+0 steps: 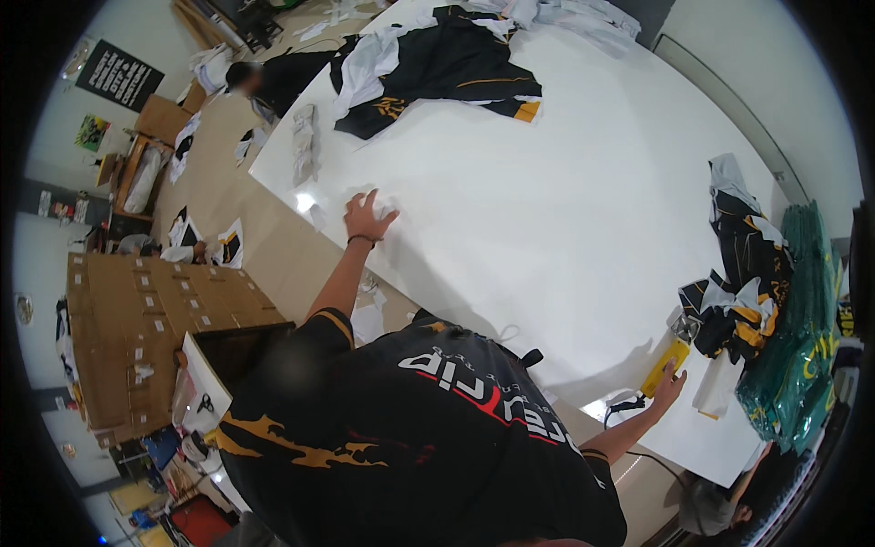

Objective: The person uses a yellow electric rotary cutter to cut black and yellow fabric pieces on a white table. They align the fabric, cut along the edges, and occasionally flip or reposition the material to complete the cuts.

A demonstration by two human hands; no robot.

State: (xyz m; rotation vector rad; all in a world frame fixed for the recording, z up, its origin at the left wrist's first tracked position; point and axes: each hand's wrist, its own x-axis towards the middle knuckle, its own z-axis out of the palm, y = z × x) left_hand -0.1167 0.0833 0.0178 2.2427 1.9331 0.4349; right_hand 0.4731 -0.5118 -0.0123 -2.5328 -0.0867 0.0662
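Observation:
My left hand rests with fingers spread on the bare white tabletop, near its left edge, holding nothing. At the right side of the table, my right hand is wrapped round a yellow handheld electric cutter with a metal head and a dark cord. The metal head points away from me, close to a heap of black, white and orange fabric pieces. Fine detail of the head is too small to tell.
Black garment pieces and white cloth lie at the table's far end. Green plastic-wrapped bundles stand along the right edge. A crumpled pale strip lies at the far left edge. Stacked cardboard boxes are on the left. A person bends beyond the table.

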